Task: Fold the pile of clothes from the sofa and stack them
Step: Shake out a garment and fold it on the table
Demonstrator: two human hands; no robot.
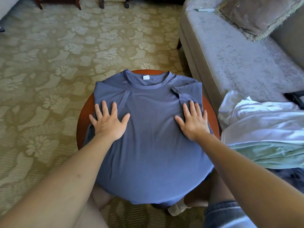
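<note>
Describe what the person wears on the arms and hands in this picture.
Nothing shows: the left hand and right hand are bare, with no gloves, rings, watch or bracelets. Both forearms are uncovered to the frame's edge; no sleeve is visible.

A blue T-shirt [151,137] lies flat on a round table [83,116], collar [146,86] at 12 o'clock, hem hanging over the edge at 6, sleeves folded inward. At 3 o'clock, a crumpled white garment [263,119] lies atop a mint one [271,153] on the sofa [230,63].
</note>
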